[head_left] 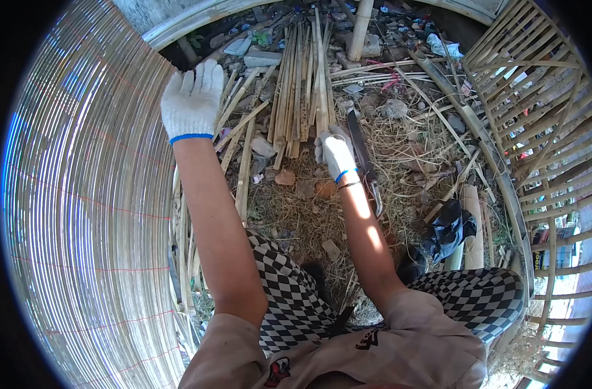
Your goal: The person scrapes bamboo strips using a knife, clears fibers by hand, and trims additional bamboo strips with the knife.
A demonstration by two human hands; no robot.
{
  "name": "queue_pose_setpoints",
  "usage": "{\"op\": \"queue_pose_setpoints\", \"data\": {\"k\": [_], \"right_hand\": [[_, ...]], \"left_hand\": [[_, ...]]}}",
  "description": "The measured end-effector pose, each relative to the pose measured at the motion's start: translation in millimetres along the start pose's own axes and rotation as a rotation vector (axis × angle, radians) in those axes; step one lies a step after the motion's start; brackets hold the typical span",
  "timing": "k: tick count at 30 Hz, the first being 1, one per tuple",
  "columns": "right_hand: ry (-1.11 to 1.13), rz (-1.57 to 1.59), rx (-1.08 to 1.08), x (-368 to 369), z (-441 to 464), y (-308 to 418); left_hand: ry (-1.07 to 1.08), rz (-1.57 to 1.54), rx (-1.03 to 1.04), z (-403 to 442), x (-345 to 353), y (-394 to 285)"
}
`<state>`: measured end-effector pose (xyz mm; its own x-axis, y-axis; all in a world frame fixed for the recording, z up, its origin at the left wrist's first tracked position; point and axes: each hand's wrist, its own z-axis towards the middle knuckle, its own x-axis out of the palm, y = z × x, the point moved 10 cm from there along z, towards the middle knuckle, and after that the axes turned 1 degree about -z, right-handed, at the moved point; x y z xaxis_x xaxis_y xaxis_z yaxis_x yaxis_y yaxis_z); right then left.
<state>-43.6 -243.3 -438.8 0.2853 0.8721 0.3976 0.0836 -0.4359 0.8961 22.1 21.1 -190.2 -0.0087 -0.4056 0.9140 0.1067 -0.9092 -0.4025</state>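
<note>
My left hand (192,100), in a white knitted glove with a blue cuff, is raised at the left, beside the bamboo screen. Its fingers are stretched out and nothing shows in it. My right hand (336,152), gloved the same way, is closed at the near end of long split bamboo strips (321,78) that point away from me; its fingertips are partly hidden. Just right of that hand lies a long machete (360,142) with a dark blade. A bundle of bamboo strips (289,97) rests on the ground between my hands.
A slatted bamboo screen (95,194) stands close on the left, and a bamboo lattice (542,123) on the right. An upright bamboo pole (360,32) rises at the back. Stones, shavings and a black plastic bag (449,227) litter the ground.
</note>
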Motion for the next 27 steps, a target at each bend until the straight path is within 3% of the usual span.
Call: {"op": "queue_pose_setpoints", "data": {"k": [2, 4, 7, 10, 11, 14, 21, 27], "right_hand": [[0.18, 0.311, 0.09, 7.4, 9.5, -49.4], [0.185, 0.359, 0.182, 9.2, -8.7, -75.0], [0.177, -0.325, 0.137, -11.7, -21.1, -93.1], [0.074, -0.214, 0.098, -26.8, -41.7, -93.3], [0.079, -0.223, 0.186, -31.4, -50.0, -93.5], [-0.011, -0.2, 0.025, -45.3, -58.7, -79.8], [-0.176, -0.875, -0.299, -60.3, -57.8, -70.9], [-0.168, -0.794, -0.268, -68.6, -52.6, -88.3]], "left_hand": [[-0.001, -0.002, -0.001, 2.0, -2.4, -0.6], [0.006, -0.002, 0.002, -3.8, -1.9, -6.1], [0.02, 0.021, 0.009, -6.8, 0.7, -10.9], [0.037, 0.02, 0.011, -4.4, -2.5, -13.4], [0.043, 0.02, 0.007, -5.1, -3.0, -13.6], [0.047, 0.014, 0.008, -5.7, -0.7, -13.1], [0.079, 0.02, 0.001, -1.6, 0.9, -14.2], [0.098, 0.021, -0.014, -2.3, -0.1, -14.1]]}}
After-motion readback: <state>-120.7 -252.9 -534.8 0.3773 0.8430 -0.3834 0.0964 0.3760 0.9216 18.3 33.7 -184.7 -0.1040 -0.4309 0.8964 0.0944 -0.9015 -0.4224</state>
